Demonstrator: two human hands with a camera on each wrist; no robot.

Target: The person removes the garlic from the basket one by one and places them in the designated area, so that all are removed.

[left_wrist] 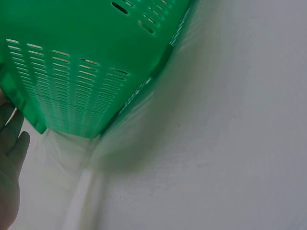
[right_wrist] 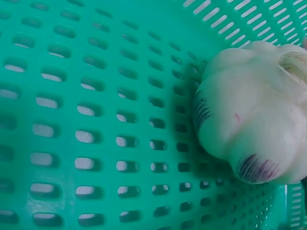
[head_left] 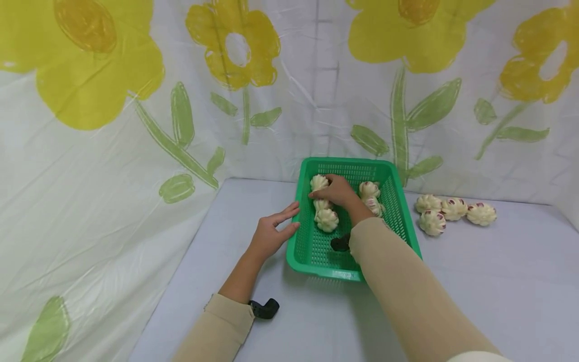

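A green plastic basket (head_left: 332, 274) stands on the table with garlic bulbs inside. At its left side my left hand (head_left: 270, 234) has its fingers extended, their tips touching the rim; part of this hand (left_wrist: 9, 167) shows in the left wrist view. Inside the basket my right hand (head_left: 336, 192) holds a garlic bulb, mostly covered by the fingers, in the left row. In that row, one garlic bulb (head_left: 319, 182) lies behind the hand and another garlic bulb (head_left: 327, 220) in front. The right wrist view shows a purple-streaked garlic bulb (right_wrist: 254, 115) close up.
Two more bulbs (head_left: 370, 190) lie at the basket's right side, partly behind my right forearm. Several loose garlic bulbs (head_left: 432, 222) sit on the white table (head_left: 479, 281) to the right. A flower-printed curtain (head_left: 289, 125) hangs behind and to the left.
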